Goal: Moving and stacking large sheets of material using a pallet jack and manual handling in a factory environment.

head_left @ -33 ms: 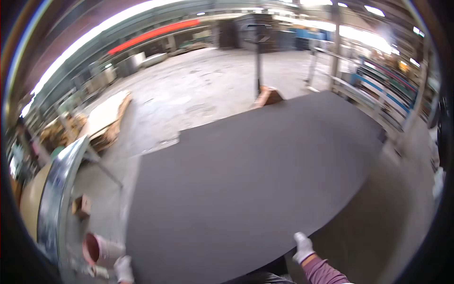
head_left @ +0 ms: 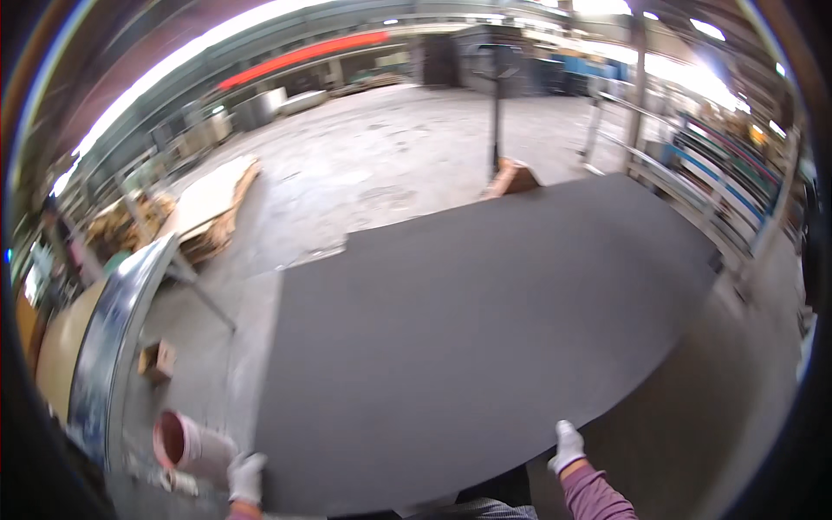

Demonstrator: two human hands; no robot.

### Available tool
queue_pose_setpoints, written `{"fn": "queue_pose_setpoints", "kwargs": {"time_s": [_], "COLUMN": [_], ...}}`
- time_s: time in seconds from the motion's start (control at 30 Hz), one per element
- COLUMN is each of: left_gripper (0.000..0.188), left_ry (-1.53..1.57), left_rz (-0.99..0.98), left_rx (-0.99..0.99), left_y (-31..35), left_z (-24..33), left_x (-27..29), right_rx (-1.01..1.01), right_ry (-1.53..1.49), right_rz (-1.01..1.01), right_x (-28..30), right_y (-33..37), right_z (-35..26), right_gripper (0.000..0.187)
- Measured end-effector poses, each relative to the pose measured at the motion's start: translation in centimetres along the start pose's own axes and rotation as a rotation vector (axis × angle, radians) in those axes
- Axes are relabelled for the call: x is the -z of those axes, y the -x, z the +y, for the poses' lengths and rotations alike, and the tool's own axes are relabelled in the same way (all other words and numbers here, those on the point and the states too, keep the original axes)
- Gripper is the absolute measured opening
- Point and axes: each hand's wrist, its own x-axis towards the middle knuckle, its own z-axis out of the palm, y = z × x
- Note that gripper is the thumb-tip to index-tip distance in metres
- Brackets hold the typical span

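Note:
A large, flat, dark grey sheet stretches across the middle of the view. At its near left corner, my white-gloved left hand is closed around the side edge. My right hand, also in a white glove, grips the near edge further right, its thumb lying on top. The fingers of both hands are hidden under the sheet. A second layer's edge shows at the far left, where the outline makes a step. Beside my left hand a pinkish bucket lies tipped with its mouth toward the left.
Left of the sheet are a small cardboard box and a table with a shiny curved-looking top. Behind them lies a stack of pale boards. A pallet jack handle rises beyond the far edge. A metal rack stands at far right.
The whole scene has slid a little to the right in the picture. My left hand and wrist show more fully, higher in the view. Both hands keep their hold on the sheet.

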Motion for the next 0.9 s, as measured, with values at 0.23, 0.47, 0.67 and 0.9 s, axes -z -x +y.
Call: {"fn": "queue_pose_setpoints", "kwargs": {"time_s": [0.23, 0.47, 0.67, 0.9], "left_gripper": [0.081, 0.096, 0.099, 0.087], "left_ry": [0.126, -0.197, -0.423, -0.364], "left_rz": [-0.473, -0.408, -0.424, -0.267], "left_rx": [0.016, 0.022, 0.150, 0.496], "left_y": [0.1, -3.2, -3.4, -5.8], "left_z": [2.5, 2.9, 0.9, -7.9], "left_x": [-20.6, -26.6, -28.2, -26.5], "right_rx": [0.158, 0.081, -0.085, -0.225], "right_ry": [0.309, 0.346, 0.242, 0.976], "right_rz": [0.093, 0.223, 0.041, 0.085], "right_x": [-7.2, -7.1, -6.1, -4.0], "right_y": [-8.9, -15.6, -12.5, -17.6], "right_z": [1.0, 0.5, 1.3, 7.6], "right_gripper": [0.024, 0.019, 0.035, 0.051]}}
